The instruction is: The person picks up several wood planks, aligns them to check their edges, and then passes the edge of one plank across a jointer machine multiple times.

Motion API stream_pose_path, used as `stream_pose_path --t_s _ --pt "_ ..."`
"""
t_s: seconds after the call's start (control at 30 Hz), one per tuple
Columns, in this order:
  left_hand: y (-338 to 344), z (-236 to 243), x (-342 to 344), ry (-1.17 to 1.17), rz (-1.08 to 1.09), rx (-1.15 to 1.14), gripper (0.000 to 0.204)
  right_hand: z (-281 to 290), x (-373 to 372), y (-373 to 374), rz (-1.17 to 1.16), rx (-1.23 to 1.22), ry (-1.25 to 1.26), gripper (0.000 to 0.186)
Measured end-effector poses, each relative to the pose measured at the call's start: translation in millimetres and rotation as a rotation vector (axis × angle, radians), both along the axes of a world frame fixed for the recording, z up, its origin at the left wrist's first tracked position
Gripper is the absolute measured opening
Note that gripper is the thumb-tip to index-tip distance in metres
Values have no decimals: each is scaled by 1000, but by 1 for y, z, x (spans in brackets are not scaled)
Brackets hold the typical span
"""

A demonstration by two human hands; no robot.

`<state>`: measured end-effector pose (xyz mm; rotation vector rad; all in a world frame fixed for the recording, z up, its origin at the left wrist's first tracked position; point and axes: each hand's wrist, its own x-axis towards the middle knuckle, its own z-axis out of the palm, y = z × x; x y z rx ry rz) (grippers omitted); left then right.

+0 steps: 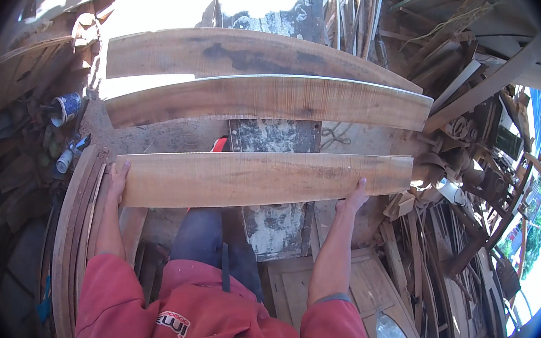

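Note:
A long light-brown wooden plank (257, 179) lies crosswise in front of my body, held at both ends. My left hand (118, 178) grips its left end, with the thumb at the edge and the other fingers hidden. Near the right end, my right hand (353, 197) is closed round the lower edge, its thumb lying on the face and its remaining fingers out of sight underneath. Beyond it rests a second plank (276, 102) with a curved, brightly lit upper edge. Farther away is a third curved plank (255, 53) with a dark stain.
A stack of curved boards (75, 235) stands at my left, near a blue paint can (66, 109). A paint-spotted dark board (275, 224) runs beneath the planks. At lower right lies a panelled door (364, 280) beside piled timber strips (425, 273). Scrap wood crowds both sides.

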<state>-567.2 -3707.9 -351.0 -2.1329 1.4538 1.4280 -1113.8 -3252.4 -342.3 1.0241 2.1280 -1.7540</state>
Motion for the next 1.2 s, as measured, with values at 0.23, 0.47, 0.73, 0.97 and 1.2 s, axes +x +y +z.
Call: stream_pose_path --t_s 0.23,0.47,0.73,0.97,1.2 --pt "-13 -5 -19 -281 -465 -603 75 28 -11 -52 751 1238 392 89" --pt "-112 -17 -177 -320 -612 -1108 80 32 -99 -210 1588 1142 700 75" --pt "-167 -29 -312 -180 -1213 -895 84 -11 -48 -161 1476 911 573 81" --pt "-152 -37 -283 -157 -1174 -942 91 12 22 -180 871 708 163 96" --pt "-108 -13 -284 161 -1142 -1026 100 -9 36 -231 378 167 -105 77"
